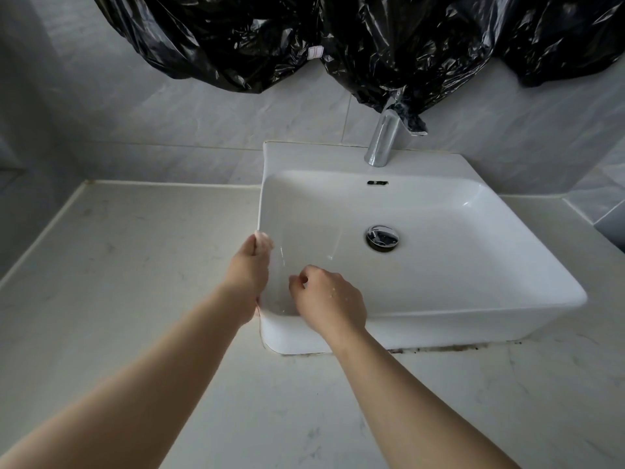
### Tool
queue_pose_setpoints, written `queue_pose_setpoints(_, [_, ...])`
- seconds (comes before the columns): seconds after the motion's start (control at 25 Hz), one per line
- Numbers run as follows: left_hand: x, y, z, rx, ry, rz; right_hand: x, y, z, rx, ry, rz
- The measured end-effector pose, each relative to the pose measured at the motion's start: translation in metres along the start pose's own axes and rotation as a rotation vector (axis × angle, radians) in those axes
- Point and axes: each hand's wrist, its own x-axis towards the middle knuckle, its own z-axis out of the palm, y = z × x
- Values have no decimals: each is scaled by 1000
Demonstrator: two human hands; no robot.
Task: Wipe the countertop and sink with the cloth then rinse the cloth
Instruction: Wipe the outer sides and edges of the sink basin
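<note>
Wiping | your left hand (248, 265) pinches the cloth (264, 241) onto the sink (304, 157) at its left rim, likely to scrub it | your right hand (329, 292) is curled, empty, waiting mid-frame.

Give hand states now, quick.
Left hand: gripping the cloth at the sink rim.
Right hand: fingers curled; whether it holds anything cannot be told.

A pale, pinkish wad of cloth (264, 241) peeks from the top of my left grip (248, 269), pressed against the left rim of the white rectangular sink (439, 282), which sits on the pale marbled surface (135, 265) spreading left of that grip.
</note>
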Motion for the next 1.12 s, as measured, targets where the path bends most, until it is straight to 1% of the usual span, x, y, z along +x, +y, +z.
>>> queue_pose_setpoints(0.08, [-14,-14,-5,97,-35,29,0,1,0,1,1,-3])
queue_pose_setpoints(0.2, [-25,-25,-9,131,-73,6,1,1,2,3,6,-7])
queue_pose_setpoints(0.28, [-4,-14,-4,174,-50,52,0,0,2,3,8,-10])
queue_pose_setpoints(0.36, [17,-1,0,142,-18,83,0,0,2,5,6,-9])
queue_pose_setpoints(0.44, [17,-3,0,146,-2,68,0,1,2,9,5,-10])
queue_pose_setpoints(0.6, [-10,-16,-6,194,-27,35,0,1,2,27,-13,-9])
queue_pose_setpoints(0.72, [16,-4,1,221,33,70,0,1,1,17,-26,-19])
queue_pose_setpoints(0.84, [37,7,5,212,36,70,2,1,0,12,-51,-17])
queue_pose_setpoints(0.96, [20,-7,-2,241,4,71,6,2,-1,15,-115,-14])
queue_pose_setpoints(1.04, [16,-14,-6,250,-27,70,15,1,0,-46,-190,-48])
queue_pose_setpoints(1.12, [33,-9,-5,240,-18,79,32,1,4,-159,-211,-107])
